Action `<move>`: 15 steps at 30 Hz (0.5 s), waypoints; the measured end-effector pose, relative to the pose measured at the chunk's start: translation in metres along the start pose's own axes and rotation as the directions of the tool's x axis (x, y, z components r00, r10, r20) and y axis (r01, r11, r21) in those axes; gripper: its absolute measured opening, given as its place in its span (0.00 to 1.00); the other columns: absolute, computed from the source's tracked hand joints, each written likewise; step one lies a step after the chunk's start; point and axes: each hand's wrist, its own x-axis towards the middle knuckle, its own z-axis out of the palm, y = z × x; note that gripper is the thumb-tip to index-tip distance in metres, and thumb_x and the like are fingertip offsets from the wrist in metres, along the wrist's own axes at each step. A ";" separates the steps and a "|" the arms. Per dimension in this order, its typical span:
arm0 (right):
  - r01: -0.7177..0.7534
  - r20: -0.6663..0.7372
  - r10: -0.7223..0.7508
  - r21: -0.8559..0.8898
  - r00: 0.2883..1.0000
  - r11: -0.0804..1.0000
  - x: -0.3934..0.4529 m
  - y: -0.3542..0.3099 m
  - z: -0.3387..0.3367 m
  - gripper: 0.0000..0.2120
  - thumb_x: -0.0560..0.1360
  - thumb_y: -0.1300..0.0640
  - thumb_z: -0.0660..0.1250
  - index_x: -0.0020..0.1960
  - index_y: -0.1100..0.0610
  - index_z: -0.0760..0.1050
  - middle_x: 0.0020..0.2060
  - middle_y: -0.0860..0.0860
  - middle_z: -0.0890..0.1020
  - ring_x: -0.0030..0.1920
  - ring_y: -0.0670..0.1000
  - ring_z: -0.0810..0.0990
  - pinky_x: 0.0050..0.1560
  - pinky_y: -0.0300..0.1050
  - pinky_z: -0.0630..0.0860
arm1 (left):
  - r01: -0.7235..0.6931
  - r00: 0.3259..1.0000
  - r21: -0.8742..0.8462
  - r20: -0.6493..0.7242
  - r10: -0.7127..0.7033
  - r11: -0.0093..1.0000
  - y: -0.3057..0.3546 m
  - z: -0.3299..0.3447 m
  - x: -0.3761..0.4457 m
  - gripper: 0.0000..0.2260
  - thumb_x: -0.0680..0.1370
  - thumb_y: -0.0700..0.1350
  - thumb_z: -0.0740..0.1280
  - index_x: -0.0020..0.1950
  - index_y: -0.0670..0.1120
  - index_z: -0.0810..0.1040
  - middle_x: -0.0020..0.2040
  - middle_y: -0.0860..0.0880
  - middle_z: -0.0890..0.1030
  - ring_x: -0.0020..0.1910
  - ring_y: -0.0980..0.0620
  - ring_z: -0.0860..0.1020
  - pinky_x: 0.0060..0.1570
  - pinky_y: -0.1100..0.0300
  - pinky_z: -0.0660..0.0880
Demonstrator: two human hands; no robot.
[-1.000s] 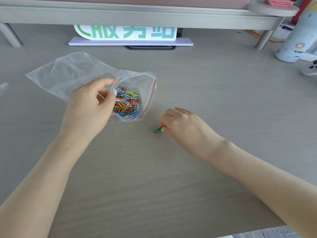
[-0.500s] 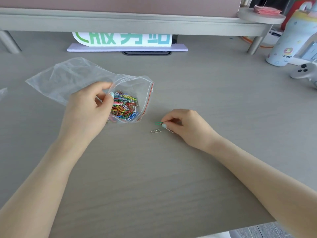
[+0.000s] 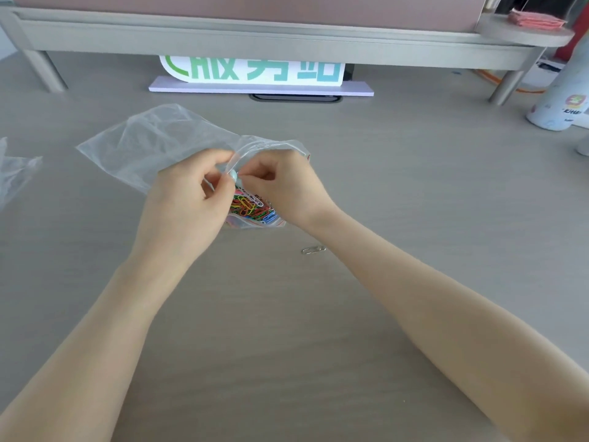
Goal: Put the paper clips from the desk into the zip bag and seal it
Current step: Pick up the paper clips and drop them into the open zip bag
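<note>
A clear zip bag (image 3: 153, 138) with a red seal strip lies on the grey desk (image 3: 287, 314), its mouth facing me. Inside is a heap of coloured paper clips (image 3: 251, 208). My left hand (image 3: 185, 205) pinches the near-left edge of the mouth and holds it up. My right hand (image 3: 283, 183) is over the mouth with thumb and fingers pinched together just inside it; the clip between them is hidden. One silver paper clip (image 3: 314, 250) lies loose on the desk just below the bag, beside my right forearm.
A raised shelf (image 3: 255, 33) spans the back of the desk, with a white and green sign (image 3: 255, 70) under it. A white bottle (image 3: 561, 103) stands at the far right. Another clear plastic bag (image 3: 12, 167) lies at the left edge.
My right hand picked the green clip off the desk and moved up and left to the bag's mouth. The silver clip stayed on the desk. My left hand kept its hold.
</note>
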 end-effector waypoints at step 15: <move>-0.052 0.184 0.091 -0.207 0.979 0.977 -0.079 0.048 -0.075 0.07 0.70 0.55 0.72 0.47 0.48 0.82 0.45 0.43 0.77 0.44 0.44 0.77 0.49 0.38 0.72 | -0.008 1.000 -0.011 0.010 0.008 1.000 0.003 0.001 -0.001 0.12 0.76 0.38 0.62 0.55 0.49 0.79 0.34 0.52 0.77 0.26 0.66 0.74 0.27 0.74 0.65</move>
